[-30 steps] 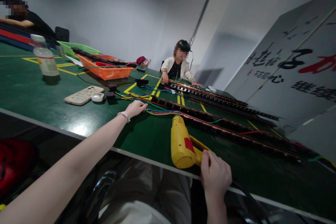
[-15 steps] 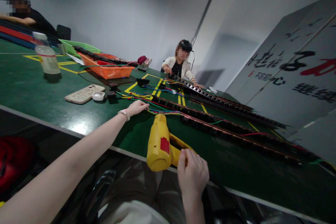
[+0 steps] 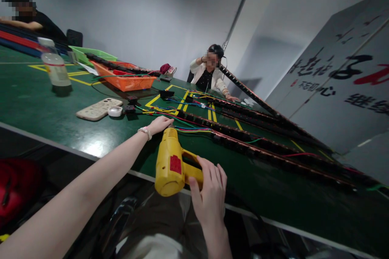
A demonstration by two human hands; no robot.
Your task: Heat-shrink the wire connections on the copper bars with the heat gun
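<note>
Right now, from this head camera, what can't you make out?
All in the head view:
Near ends of the coloured wires: hidden at the left hand and the nozzle of the yellow heat gun.
Part of that gun's handle: covered by the right hand.
Red wall lettering: cut off by the right edge.
Phone screen: face down.
Bottle label text: too small and blurred.

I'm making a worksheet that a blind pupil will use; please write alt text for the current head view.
A right hand holds a yellow heat gun, its nozzle close to the left hand, which pinches coloured wires over a green table. To the left are a phone, bottle and orange basket; a co-worker is across the table.
</note>
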